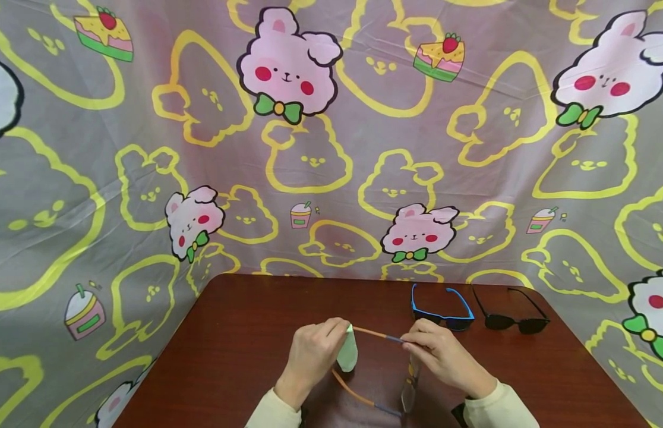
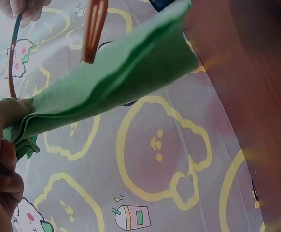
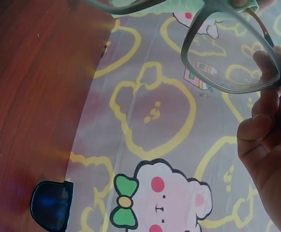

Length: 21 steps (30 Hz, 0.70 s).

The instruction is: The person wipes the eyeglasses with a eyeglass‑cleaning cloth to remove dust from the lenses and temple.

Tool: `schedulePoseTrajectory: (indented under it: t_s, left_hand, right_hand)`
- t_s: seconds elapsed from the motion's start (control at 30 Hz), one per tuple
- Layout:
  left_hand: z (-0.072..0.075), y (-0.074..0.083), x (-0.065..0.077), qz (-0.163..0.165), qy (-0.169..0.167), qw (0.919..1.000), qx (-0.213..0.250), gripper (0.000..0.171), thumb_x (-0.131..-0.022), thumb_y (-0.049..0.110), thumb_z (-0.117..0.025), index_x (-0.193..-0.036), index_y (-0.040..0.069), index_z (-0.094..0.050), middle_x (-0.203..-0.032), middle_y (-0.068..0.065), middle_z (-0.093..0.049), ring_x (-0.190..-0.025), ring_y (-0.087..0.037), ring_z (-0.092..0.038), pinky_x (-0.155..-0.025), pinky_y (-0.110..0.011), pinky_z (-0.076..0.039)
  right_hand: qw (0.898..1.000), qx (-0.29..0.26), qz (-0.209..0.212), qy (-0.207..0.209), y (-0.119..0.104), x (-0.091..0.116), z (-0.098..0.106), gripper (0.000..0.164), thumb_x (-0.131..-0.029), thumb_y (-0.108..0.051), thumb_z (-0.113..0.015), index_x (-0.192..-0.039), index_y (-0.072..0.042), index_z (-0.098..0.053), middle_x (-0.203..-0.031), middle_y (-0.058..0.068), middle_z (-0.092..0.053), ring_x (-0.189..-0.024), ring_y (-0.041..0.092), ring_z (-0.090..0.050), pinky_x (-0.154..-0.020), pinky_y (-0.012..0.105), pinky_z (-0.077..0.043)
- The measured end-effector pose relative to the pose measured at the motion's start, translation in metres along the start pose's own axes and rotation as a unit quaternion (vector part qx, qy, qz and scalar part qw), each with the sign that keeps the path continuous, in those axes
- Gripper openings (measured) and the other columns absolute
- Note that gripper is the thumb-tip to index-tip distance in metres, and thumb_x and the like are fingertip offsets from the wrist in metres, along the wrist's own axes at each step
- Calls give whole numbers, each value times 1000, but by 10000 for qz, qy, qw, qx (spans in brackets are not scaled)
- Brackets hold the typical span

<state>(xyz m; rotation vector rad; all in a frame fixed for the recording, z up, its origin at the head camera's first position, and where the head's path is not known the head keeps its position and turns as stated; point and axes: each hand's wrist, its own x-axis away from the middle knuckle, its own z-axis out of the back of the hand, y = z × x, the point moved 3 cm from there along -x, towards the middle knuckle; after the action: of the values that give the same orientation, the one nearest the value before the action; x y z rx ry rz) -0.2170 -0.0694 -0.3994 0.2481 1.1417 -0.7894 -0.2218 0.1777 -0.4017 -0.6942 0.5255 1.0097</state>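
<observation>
A pair of eyeglasses (image 1: 385, 335) with orange-brown temples and a grey-blue front is held up over the table between both hands. My left hand (image 1: 312, 352) pinches a folded light green cloth (image 1: 348, 353) around the far temple's tip. In the left wrist view the cloth (image 2: 116, 79) hangs out past the fingers, and the other temple's orange tip (image 2: 93, 41) overlaps it. At the hinge corner, my right hand (image 1: 442, 355) pinches the frame between thumb and fingers. One clear lens (image 3: 230, 63) shows beside those fingers in the right wrist view.
Blue-framed sunglasses (image 1: 444, 316) rest behind my right hand, temples unfolded. Black sunglasses (image 1: 515, 323) lie just right of them. The dark red wooden table (image 1: 246, 345) backs onto a patterned curtain (image 1: 331, 208) that also closes in both sides.
</observation>
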Motion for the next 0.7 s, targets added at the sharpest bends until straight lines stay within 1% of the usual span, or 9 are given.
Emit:
schedulePoseTrajectory:
  t_s: [0.17,0.4,0.57,0.7]
  left_hand:
    - [1,-2,0,-24,82,10000,-4,22,-95,16,-50,-88,12,-70,-85,5,-67,-62,-7,-63,-46,-20,-45]
    - [2,-4,2,-6,272,9996,-6,24,-97,16,-50,-86,11,-70,-85,5,-68,-60,-8,-63,-44,-21,-44]
    - [3,-7,3,57,322,9995,3,24,-97,18,-50,-86,11,-70,-85,5,-68,-60,-9,-63,-45,-21,-45]
    - [3,-8,4,86,326,9994,60,26,-98,19,-49,-85,11,-70,-84,5,-69,-60,-9,-63,-45,-21,-45]
  right_hand:
    - [9999,-114,-71,-21,1,1,0,20,-82,3,-68,-96,-11,-71,-87,-9,-55,-70,0,-46,-59,9,-38]
    - [9999,-84,-88,37,1,3,2,21,-81,3,-69,-96,-13,-71,-88,-10,-56,-70,-1,-46,-57,9,-39]
    - [9996,-75,-259,43,4,5,3,24,-80,3,-69,-96,-14,-71,-89,-12,-55,-71,-1,-47,-58,10,-39]
    - [9995,-134,-260,68,6,8,2,24,-80,3,-69,-96,-14,-71,-89,-11,-55,-71,-1,-47,-58,10,-39]
